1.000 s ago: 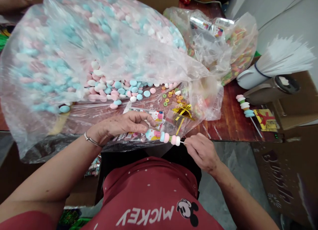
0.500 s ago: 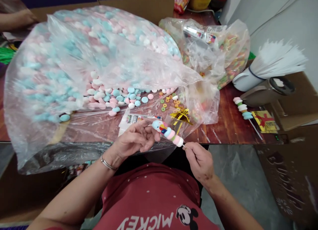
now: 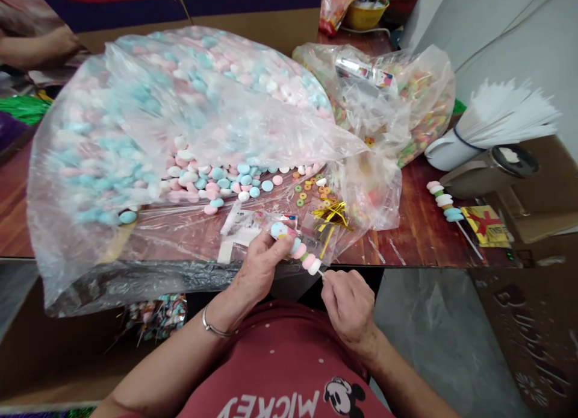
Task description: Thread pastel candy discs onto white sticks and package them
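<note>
A marshmallow skewer [image 3: 308,261] with blue, pink and white pieces slants between my hands, over the table's front edge. My left hand [image 3: 259,267] is closed round its upper end, where a printed piece shows by the thumb. The lower end of the white stick is pinched in my right hand [image 3: 350,303]. Just beyond my left hand lie small clear printed wrappers [image 3: 246,222]. Gold tinsel strips [image 3: 332,216] rest close to the skewer. Loose marshmallows [image 3: 244,180] and small candy rings [image 3: 318,188] spread behind them.
A huge clear bag of marshmallows [image 3: 180,93] covers the table's left. Behind right sits a bag of candy rings [image 3: 422,99]. At right are a mug of white sticks [image 3: 456,144], a dark tumbler [image 3: 492,168] and another marshmallow skewer [image 3: 445,201]. A co-worker's hand [image 3: 58,41] shows at far left.
My left hand has gone from loose, spread fingers to gripping the skewer's upper end. The skewer and my right hand have shifted slightly left and down in view.
</note>
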The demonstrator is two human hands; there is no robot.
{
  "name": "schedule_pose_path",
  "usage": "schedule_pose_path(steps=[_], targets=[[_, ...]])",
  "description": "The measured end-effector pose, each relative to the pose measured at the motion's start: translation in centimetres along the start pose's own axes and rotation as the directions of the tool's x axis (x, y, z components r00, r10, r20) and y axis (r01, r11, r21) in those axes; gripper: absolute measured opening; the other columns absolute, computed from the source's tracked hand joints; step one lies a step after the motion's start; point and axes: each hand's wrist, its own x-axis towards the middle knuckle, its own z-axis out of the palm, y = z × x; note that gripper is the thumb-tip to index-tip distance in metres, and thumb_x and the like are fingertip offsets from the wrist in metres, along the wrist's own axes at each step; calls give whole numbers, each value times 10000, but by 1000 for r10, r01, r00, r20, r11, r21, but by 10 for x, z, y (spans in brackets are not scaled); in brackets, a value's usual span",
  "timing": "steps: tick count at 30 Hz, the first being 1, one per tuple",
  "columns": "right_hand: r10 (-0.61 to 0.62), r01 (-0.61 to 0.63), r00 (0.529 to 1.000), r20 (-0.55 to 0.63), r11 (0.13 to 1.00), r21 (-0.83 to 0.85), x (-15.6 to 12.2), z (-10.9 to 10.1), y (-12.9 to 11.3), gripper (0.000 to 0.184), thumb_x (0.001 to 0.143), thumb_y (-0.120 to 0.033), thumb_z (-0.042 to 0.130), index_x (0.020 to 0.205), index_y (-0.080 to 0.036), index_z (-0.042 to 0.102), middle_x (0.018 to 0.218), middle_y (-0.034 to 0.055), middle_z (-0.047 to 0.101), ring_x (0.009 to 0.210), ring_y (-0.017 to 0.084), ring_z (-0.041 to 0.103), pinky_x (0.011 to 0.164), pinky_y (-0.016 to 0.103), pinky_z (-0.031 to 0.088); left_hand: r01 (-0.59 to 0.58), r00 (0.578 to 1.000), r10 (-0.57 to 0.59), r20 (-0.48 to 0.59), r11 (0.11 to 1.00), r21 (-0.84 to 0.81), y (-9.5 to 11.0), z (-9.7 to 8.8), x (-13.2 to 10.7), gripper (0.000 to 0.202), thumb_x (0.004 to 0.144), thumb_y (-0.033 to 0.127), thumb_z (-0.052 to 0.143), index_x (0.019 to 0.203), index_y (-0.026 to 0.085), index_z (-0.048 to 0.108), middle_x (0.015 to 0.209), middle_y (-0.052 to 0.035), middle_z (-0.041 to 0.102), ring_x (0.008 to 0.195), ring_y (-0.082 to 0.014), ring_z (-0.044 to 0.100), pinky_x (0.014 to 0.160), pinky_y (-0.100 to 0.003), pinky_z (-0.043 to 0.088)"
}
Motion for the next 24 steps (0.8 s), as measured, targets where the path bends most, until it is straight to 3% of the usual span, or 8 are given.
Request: schedule_pose_path(steps=[3,7,11,15,17,20,22,24], targets=[[10,-10,1000,-8,1000,2,-2,4,-1,176,899,-51,457,820,-181,548,589,-7,529,550,147,428,587,312,321,-31,999,29,-26,996,-84,3,4,1,492,697,587,739,905,146,672,739,-31,666,753,-183,610,692,-292,484],[21,-21,1000,-23,1000,5,-3,8,-5,170,902,-61,453,843,-184,555,584,-13,526,542,143,419,585,302,329,-94,995,88,-53,989,-115,9,9,3,418,760,532,703,984,187,629,656,2,646,710,-193,642,662,-301,501],[47,-45,998,-52,998,44,-2,11,-9,179,913,-83,435,851,-184,570,586,-9,531,541,139,430,582,296,338,-31,999,25,-35,984,-173,9,11,8,372,734,511,716,856,174,616,709,-27,680,716,-203,664,662,-316,517],[271,-263,962,18,915,307,-2,15,-13,199,930,-171,414,838,-186,590,618,4,560,553,129,472,552,279,355,33,998,-46,-48,967,-253,5,15,11,409,718,543,724,818,162,616,758,-46,710,707,-199,683,699,-330,531],[450,-502,860,240,668,549,-1,18,-17,218,945,-266,412,838,-191,587,572,-24,512,499,109,435,487,252,331,40,998,-50,-30,963,-266,3,18,10,431,700,563,738,814,164,624,759,-48,716,709,-204,688,687,-327,531],[461,-725,622,632,37,687,5,20,-23,233,911,-371,485,776,-194,555,458,-90,361,393,69,278,396,214,220,56,998,-52,23,970,-236,1,23,7,434,682,575,752,779,171,628,719,-44,707,715,-213,687,621,-302,515],[370,-707,546,751,-278,651,10,19,-27,236,853,-387,570,727,-191,534,419,-117,304,366,48,206,384,203,180,79,996,-69,55,977,-196,0,24,6,435,684,581,749,769,169,638,700,-49,702,719,-215,683,596,-290,503],[318,-656,531,786,-434,618,14,18,-27,253,810,-382,629,689,-191,515,404,-132,270,356,32,167,387,199,173,103,992,-89,92,980,-168,0,23,5,441,681,577,755,782,159,657,699,-61,705,747,-224,684,623,-297,510]])
